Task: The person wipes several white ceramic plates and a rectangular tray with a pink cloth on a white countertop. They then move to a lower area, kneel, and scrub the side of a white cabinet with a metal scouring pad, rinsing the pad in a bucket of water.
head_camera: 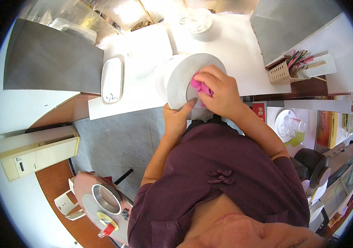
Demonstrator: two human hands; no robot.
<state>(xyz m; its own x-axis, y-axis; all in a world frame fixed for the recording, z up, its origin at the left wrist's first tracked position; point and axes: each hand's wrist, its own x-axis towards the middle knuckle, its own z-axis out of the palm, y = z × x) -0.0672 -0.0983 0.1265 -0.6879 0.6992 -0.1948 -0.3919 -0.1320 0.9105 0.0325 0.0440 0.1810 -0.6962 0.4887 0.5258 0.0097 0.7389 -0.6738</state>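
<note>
My left hand [176, 121] grips a round white plate [178, 82] by its near left rim, the thumb lying over its face. The plate is tilted above the front edge of the white counter [235, 46]. In my right hand [223, 91] is a bunched pink cloth [201, 86], pressed to the plate's inner face. My right fingers and the cloth cover part of the plate's middle. Left of the plate, a white rectangular dish [112, 79] with a small painted plant motif lies on the counter. Bright glare washes out whatever is directly beside the plate.
Round white dishware [195, 23] stands at the counter's back. A perforated beige basket [280, 73] at right holds scissors and sticks. Grey panels [52, 59] flank the counter. Glasses on a plate [286, 125] are at lower right. A round table [88, 201] with a metal pan [106, 198] is behind left.
</note>
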